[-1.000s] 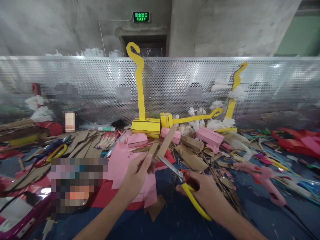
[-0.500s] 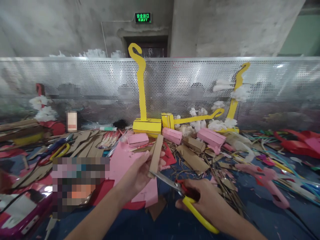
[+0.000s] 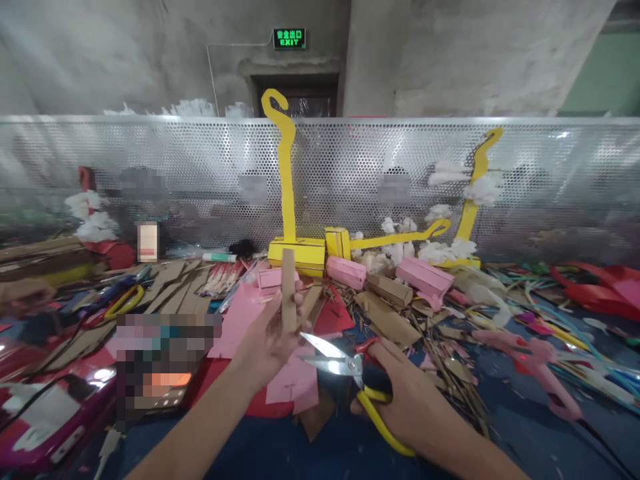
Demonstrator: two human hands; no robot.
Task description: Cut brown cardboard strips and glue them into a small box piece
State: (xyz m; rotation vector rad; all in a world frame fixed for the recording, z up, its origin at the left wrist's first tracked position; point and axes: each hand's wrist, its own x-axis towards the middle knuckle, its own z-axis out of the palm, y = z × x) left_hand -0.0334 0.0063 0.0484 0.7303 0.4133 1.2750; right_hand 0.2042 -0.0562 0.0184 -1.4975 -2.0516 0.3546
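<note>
A narrow cardboard strip [image 3: 289,293] stands nearly upright in my left hand [image 3: 270,340], its fingers closed around the lower part. My right hand [image 3: 400,393] grips a pair of scissors [image 3: 345,365] with red and yellow handles. The blades are spread apart and point left, just right of the strip's lower end; they look clear of it. Beneath my left hand lie pink paper [image 3: 240,313] and a red sheet [image 3: 215,383]. Behind the strip stands a yellow box base [image 3: 300,252] with a tall hooked yellow upright [image 3: 285,173].
Pink box pieces [image 3: 346,272] and cardboard scraps [image 3: 390,319] cover the middle. A pink glue gun [image 3: 537,367] lies at right with its cord. Another person's hand [image 3: 25,297] shows at far left. A perforated metal panel [image 3: 340,173] runs along the back.
The scissors have opened and come away from the cardboard strip. My left hand has shifted left and turned the strip more upright. Another person's hand has appeared at far left.
</note>
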